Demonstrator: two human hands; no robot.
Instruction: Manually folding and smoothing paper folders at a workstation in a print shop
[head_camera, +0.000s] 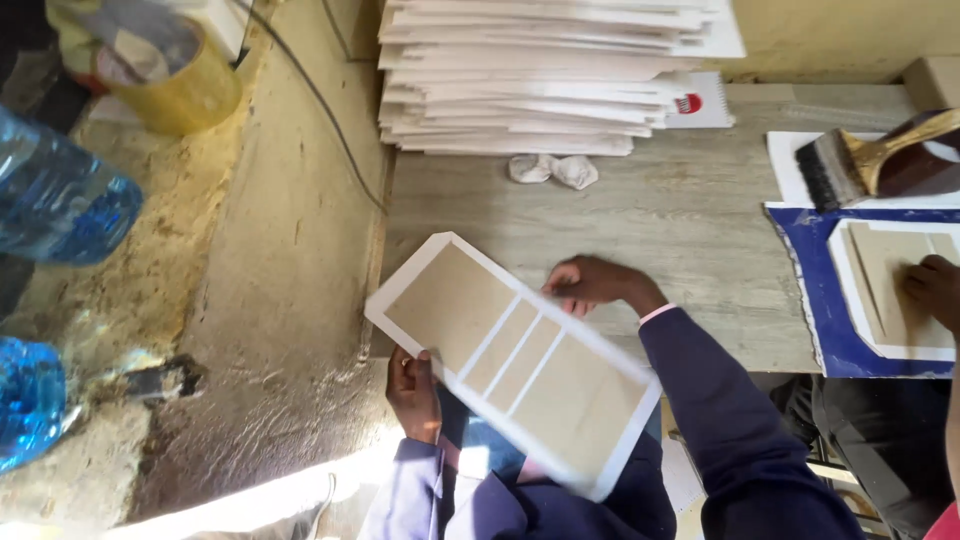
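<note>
I hold a white sheet with tan cardboard panels glued to it (515, 355), tilted above the near edge of the grey wooden table (680, 215). My left hand (413, 393) grips its lower left edge from beneath. Along its upper right edge, my right hand (590, 283) pinches the white border. Both my sleeves are dark blue.
A tall stack of white sheets (545, 75) lies at the table's back, with crumpled paper (552, 169) in front. At the right, another person's hand (935, 288) presses a similar panel on a blue sheet (815, 300); a wide brush (870, 165) lies behind. Blue water bottles (55, 205) stand on the left.
</note>
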